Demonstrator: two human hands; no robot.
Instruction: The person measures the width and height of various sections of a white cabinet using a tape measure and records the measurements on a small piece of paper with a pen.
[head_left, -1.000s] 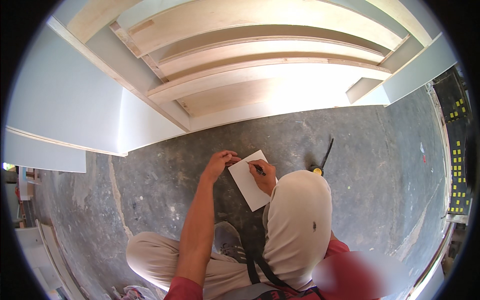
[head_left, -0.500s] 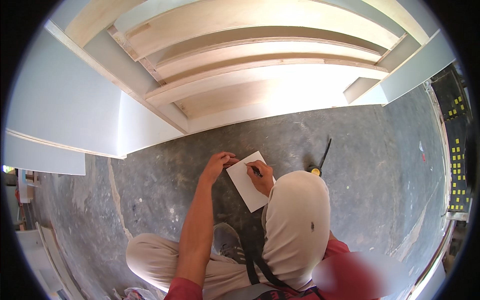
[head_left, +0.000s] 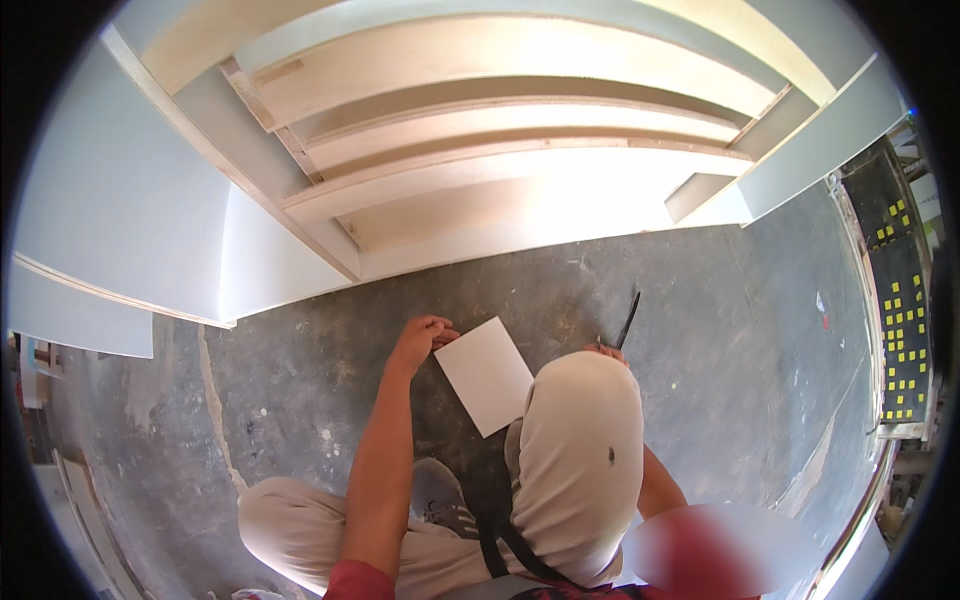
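A small white rectangular board (head_left: 485,377) lies at a slant on the grey floor in front of my bent knee. My left hand (head_left: 420,340) is closed at its upper left corner, the fingers against the edge. My right hand (head_left: 604,350) shows only as a sliver beyond the raised knee, beside the lower end of a thin black strip (head_left: 629,319). The knee hides most of that hand, and what it holds cannot be seen.
Ahead stands a large pale wooden frame (head_left: 440,185) with several crosswise boards and white side panels (head_left: 130,190). My knees in light trousers (head_left: 580,440) rise close in front. A black panel with yellow squares (head_left: 905,330) is at the far right.
My right hand has left the board, where it held a dark pen, and moved right behind the knee to the strip. The yellow-and-black tape measure there is now hidden. My left hand stays at the corner.
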